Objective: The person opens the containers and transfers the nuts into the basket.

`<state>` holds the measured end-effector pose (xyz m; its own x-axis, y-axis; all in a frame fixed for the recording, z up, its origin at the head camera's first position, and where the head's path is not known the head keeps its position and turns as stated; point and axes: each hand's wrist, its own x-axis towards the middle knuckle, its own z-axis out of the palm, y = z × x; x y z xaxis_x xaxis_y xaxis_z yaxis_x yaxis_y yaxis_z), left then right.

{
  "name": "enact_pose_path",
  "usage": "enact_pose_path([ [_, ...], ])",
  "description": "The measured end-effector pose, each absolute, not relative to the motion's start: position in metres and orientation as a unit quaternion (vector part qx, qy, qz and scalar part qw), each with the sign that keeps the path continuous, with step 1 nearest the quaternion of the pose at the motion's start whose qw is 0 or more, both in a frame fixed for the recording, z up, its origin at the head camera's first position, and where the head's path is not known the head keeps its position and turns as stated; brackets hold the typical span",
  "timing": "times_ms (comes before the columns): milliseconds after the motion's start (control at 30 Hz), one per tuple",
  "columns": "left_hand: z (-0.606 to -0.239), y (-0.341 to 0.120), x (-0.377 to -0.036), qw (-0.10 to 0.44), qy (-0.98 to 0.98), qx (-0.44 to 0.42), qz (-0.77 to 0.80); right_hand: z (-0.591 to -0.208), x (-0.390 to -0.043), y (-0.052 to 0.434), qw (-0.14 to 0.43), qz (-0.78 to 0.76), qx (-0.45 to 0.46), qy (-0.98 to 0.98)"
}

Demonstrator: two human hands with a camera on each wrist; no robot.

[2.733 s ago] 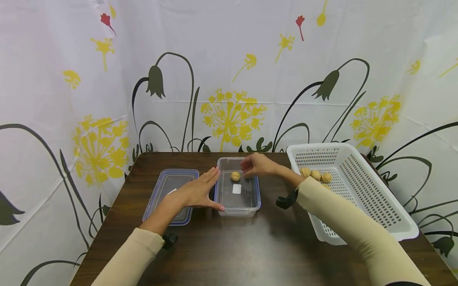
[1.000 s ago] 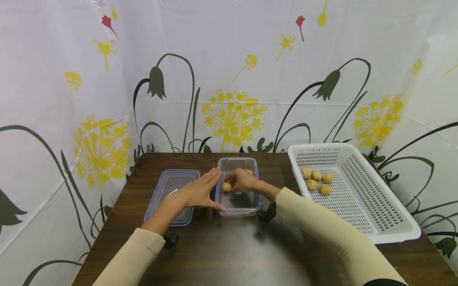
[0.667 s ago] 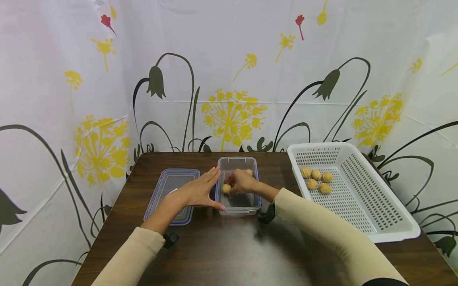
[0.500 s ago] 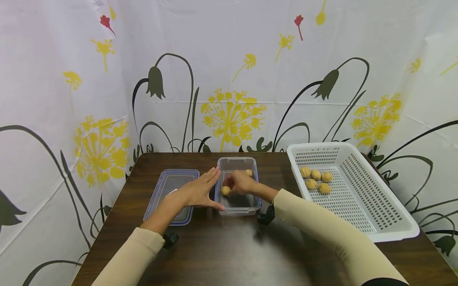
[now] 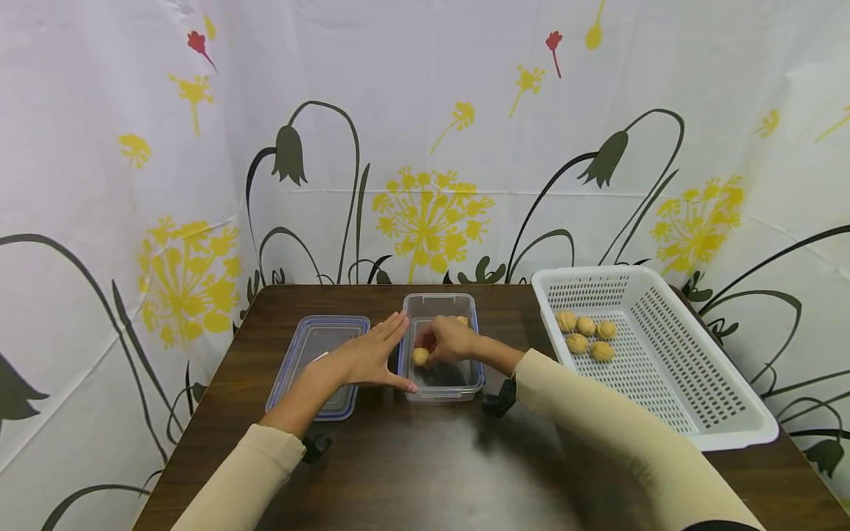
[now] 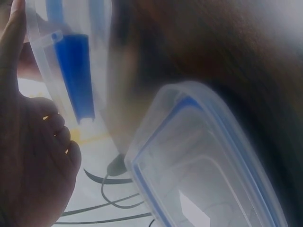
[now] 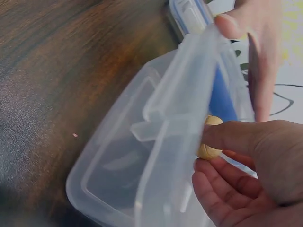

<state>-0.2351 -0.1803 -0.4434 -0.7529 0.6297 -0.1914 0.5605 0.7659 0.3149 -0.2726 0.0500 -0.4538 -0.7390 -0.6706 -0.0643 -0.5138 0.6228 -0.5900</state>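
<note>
A clear plastic food container (image 5: 441, 379) with blue edging stands on the table. Inside it, my right hand (image 5: 454, 341) pinches a walnut (image 5: 421, 357) near the left wall; the right wrist view shows the thumb and fingers on the walnut (image 7: 209, 151). Behind this hand, a second walnut (image 5: 462, 321) lies at the back right of the container, partly hidden. My left hand (image 5: 369, 358) is spread along the container's left side, fingers straight, its thumb at the near left corner. The left palm (image 6: 35, 156) shows beside the container wall in the left wrist view.
A clear lid (image 5: 312, 339) with a blue seal lies left of the container, partly under the left hand and forearm. At right stands a white perforated basket (image 5: 671, 354) with several walnuts (image 5: 586, 325) at its left end. A flowered curtain hangs behind the table.
My right hand has moved left and nearer from the container's back right side, and the walnut there has come into view. The pinched walnut has shifted slightly nearer. My left hand stays put.
</note>
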Motion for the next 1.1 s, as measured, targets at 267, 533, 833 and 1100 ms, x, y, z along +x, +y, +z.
enact_pose_path([
  [267, -0.445, -0.181, -0.236, 0.145, 0.928, 0.320, 0.121, -0.440, -0.272, 0.060, 0.150, -0.298, -0.341, 0.879],
  [533, -0.446, -0.180, -0.235, 0.148, 0.929, 0.318, 0.119, -0.422, -0.268, 0.074, 0.166, -0.316, -0.386, 0.851],
  [833, -0.443, -0.180, -0.235, 0.150, 0.927, 0.320, 0.123, -0.405, -0.266, 0.091, 0.186, -0.350, -0.414, 0.819],
  [1100, -0.445, -0.179, -0.237, 0.149, 0.928, 0.319, 0.123, -0.391, -0.265, 0.111, 0.181, -0.362, -0.435, 0.804],
])
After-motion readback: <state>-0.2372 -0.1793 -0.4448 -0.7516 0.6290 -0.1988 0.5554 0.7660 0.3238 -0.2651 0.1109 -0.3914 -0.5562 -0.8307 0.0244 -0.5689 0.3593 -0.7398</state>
